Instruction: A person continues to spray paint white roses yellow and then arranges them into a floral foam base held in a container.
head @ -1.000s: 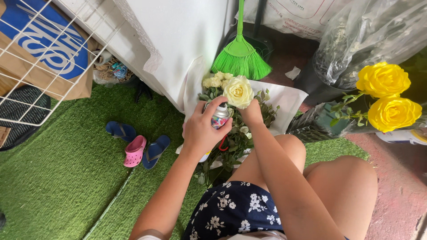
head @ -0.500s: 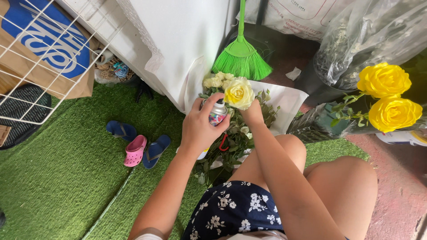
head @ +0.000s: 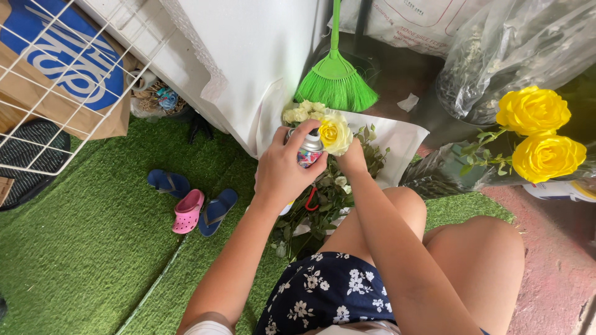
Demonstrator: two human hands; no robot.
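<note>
The left hand [head: 282,170] was wrapped around a spray can [head: 308,151], fingers clamped on its body and one fingertip lying over the top. The can stood nearly upright, its long axis running near to far in the view, with the top end pointing away toward a pale yellow rose [head: 335,133] just right of it.

The right hand [head: 352,160] was under that rose, its fingers closed about the stem, though the bloom hid most of them. Below both hands lay a leafy bunch [head: 323,192] on white wrapping paper [head: 397,139], with small cream blooms [head: 301,113] at its far end.

At the far right, a clear plastic sleeve [head: 459,167] held two bright yellow roses [head: 540,133]. A green broom [head: 335,87] stood behind the bunch. On the green turf [head: 93,248] to the left lay blue flip-flops [head: 217,211] and a pink clog [head: 188,211].
</note>
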